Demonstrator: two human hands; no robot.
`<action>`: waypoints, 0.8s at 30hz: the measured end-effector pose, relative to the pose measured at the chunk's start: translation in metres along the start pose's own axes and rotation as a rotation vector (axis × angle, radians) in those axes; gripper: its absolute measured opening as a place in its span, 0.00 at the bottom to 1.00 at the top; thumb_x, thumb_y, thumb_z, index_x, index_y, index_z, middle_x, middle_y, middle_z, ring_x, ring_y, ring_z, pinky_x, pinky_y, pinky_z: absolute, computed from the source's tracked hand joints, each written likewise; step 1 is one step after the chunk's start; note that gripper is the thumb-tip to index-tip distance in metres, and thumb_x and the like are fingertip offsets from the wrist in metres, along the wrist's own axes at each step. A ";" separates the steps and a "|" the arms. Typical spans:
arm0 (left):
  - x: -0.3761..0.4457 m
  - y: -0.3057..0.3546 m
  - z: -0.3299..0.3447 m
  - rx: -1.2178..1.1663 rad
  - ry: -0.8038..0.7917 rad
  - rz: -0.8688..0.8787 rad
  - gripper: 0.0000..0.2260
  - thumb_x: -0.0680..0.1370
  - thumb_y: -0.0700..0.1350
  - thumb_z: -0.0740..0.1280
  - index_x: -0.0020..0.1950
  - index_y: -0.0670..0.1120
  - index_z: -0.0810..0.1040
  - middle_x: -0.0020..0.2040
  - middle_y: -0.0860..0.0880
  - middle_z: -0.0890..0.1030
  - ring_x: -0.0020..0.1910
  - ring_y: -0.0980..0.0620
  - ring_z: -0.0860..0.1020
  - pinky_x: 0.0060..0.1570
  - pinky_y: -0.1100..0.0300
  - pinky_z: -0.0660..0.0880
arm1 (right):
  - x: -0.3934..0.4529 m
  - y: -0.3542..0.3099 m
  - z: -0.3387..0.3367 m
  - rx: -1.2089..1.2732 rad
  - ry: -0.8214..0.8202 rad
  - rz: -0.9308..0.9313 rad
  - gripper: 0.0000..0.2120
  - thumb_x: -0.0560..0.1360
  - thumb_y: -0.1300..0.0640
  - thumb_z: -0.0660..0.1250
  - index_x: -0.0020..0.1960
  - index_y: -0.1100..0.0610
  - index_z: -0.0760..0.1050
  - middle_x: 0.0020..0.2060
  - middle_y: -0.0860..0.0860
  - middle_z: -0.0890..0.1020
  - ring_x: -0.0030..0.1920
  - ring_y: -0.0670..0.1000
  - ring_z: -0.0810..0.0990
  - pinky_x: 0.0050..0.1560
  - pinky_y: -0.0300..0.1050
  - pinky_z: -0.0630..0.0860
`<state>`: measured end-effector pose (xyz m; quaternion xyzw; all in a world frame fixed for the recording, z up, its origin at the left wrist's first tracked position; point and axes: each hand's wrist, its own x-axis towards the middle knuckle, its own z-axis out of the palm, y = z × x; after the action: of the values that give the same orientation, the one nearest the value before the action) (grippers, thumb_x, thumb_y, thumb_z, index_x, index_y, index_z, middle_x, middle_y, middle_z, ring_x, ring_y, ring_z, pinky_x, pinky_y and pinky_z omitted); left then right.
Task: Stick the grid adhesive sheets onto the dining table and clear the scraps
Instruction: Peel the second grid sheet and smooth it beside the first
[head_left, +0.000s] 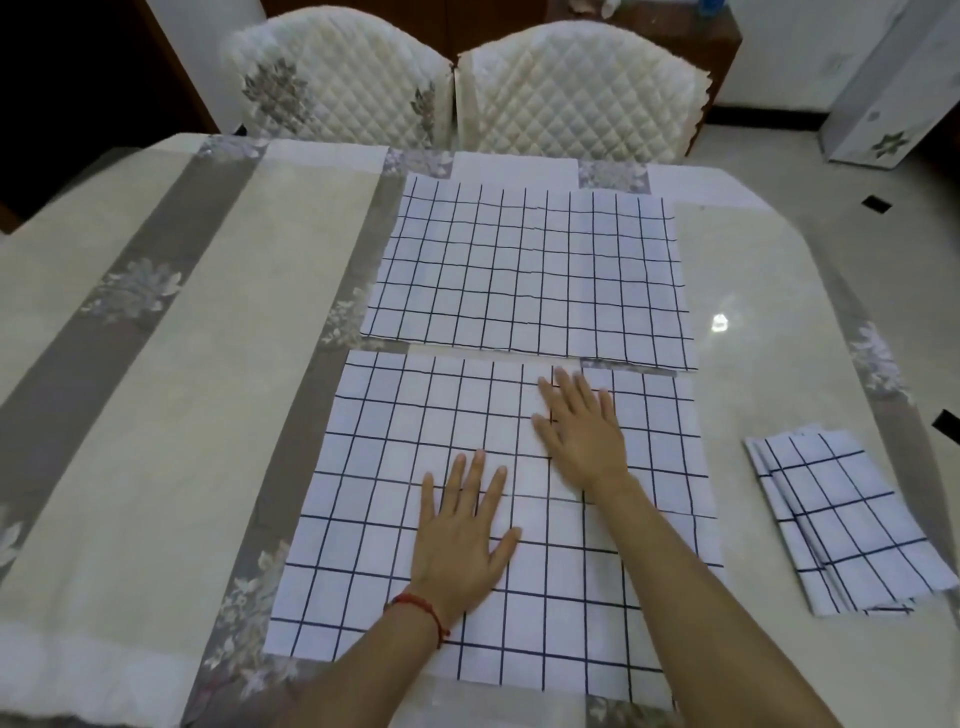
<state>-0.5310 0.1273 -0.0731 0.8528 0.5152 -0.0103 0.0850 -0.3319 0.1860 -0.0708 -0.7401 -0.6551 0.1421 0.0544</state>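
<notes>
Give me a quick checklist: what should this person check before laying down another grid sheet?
1. Near sheet lies flat: ok, no obvious bubbles.
2. Both hands pressing it: ok, left hand and right hand lie flat, palms down.
3. Seam with far sheet: not ok, edges look slightly stepped and the grid lines do not line up.
4. Spare sheets at hand: ok, stacked to the right.
5. Adhesion underneath: cannot tell.
6. Scraps cleared: cannot tell.

The desk (769, 291) carried a cloth (130, 364), two flat grid sheets (524, 270) (395, 499), and a folded stack (852, 525) at right.
</notes>
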 end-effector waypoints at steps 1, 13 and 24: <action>0.000 0.000 0.001 -0.006 0.005 0.001 0.29 0.78 0.62 0.45 0.75 0.50 0.56 0.76 0.46 0.59 0.75 0.47 0.48 0.68 0.42 0.47 | 0.003 0.016 -0.005 -0.007 0.024 0.077 0.26 0.80 0.43 0.46 0.76 0.46 0.46 0.77 0.47 0.46 0.77 0.49 0.42 0.74 0.52 0.38; -0.001 0.001 -0.008 0.004 -0.063 -0.005 0.29 0.78 0.62 0.41 0.74 0.50 0.59 0.74 0.45 0.63 0.74 0.44 0.57 0.69 0.43 0.46 | -0.091 -0.025 0.014 -0.020 -0.020 -0.069 0.26 0.80 0.43 0.46 0.76 0.46 0.44 0.73 0.43 0.38 0.76 0.47 0.37 0.73 0.46 0.33; -0.005 0.001 -0.009 -0.072 -0.024 0.034 0.35 0.75 0.64 0.32 0.75 0.46 0.52 0.76 0.46 0.54 0.75 0.44 0.51 0.73 0.43 0.43 | -0.135 0.046 -0.023 0.081 0.120 0.245 0.24 0.81 0.47 0.49 0.75 0.52 0.55 0.76 0.50 0.54 0.77 0.48 0.47 0.72 0.46 0.32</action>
<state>-0.5328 0.1242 -0.0636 0.8576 0.4997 -0.0006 0.1218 -0.2949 0.0494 -0.0422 -0.8190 -0.5490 0.1294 0.1055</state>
